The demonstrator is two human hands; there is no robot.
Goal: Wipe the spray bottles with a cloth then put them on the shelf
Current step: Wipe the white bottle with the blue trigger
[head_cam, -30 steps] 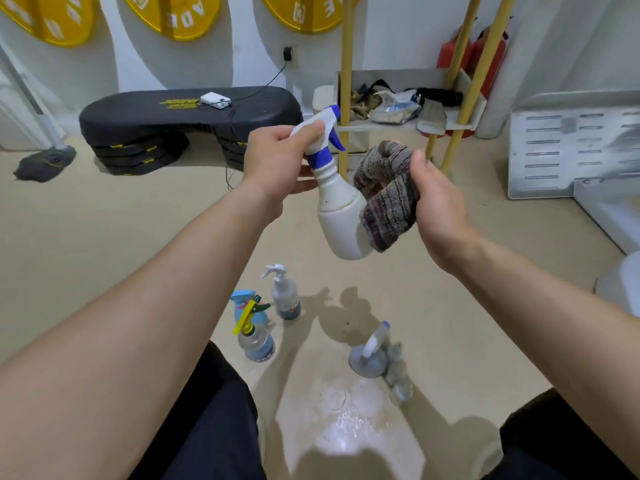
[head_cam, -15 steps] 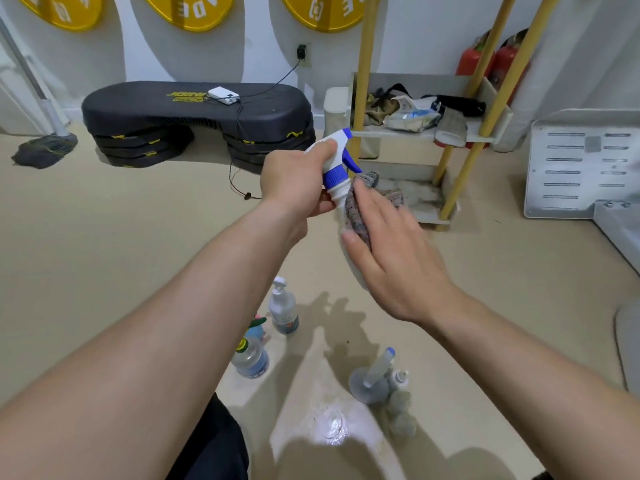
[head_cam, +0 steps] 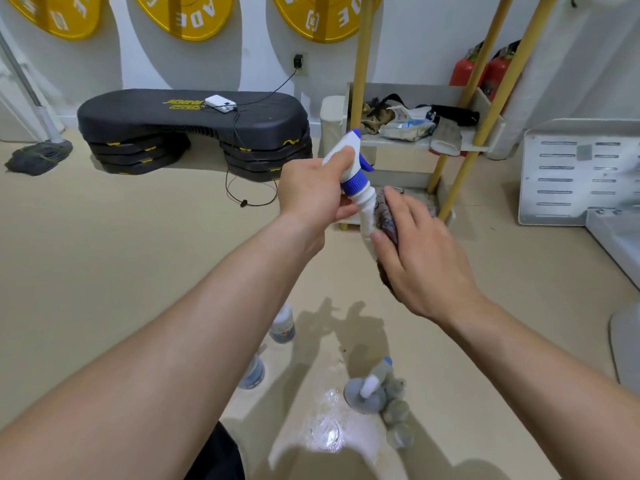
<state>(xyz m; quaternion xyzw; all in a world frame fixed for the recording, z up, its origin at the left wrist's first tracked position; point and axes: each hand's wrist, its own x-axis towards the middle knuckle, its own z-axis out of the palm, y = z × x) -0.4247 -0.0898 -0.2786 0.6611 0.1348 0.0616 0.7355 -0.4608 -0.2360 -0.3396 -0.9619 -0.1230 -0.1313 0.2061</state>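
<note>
Beige floor (head_cam: 104,258) runs back to a white wall carrying yellow discs (head_cam: 187,15), with a black stepped exercise platform (head_cam: 166,116) at upper left of the frame and a white shelf unit on yellow poles (head_cam: 398,143) at upper right. Item under inspection is a white plastic spray bottle with blue collar and trigger (head_cam: 366,199), held in the air at centre frame, in front of the shelf unit and clear of the floor. Left grip (head_cam: 311,192) is clenched round the bottle's head and neck. Right grip (head_cam: 422,258) lies with fingers nearly straight over a dark striped cloth (head_cam: 382,213), pressing it against the bottle's body rather than pinching it. Progress, as judged: wiping of this bottle is under way and not finished. No spray bottle is visible on the shelf unit, whose upper tier holds rags and bags. Several more are on the floor in the lower frame: a small white bottle (head_cam: 282,327), a bluish bottle (head_cam: 252,372) partly hidden by the left forearm, and a grey cluster of bottles (head_cam: 367,389) beside a wet patch (head_cam: 325,427). Most of the task therefore appears outstanding. Long axis of the held bottle is tilted, head to upper left, base to lower right and hidden behind cloth and hand. The nozzle appears to aim up and away, toward the shelf unit, with the trigger on the right.
</note>
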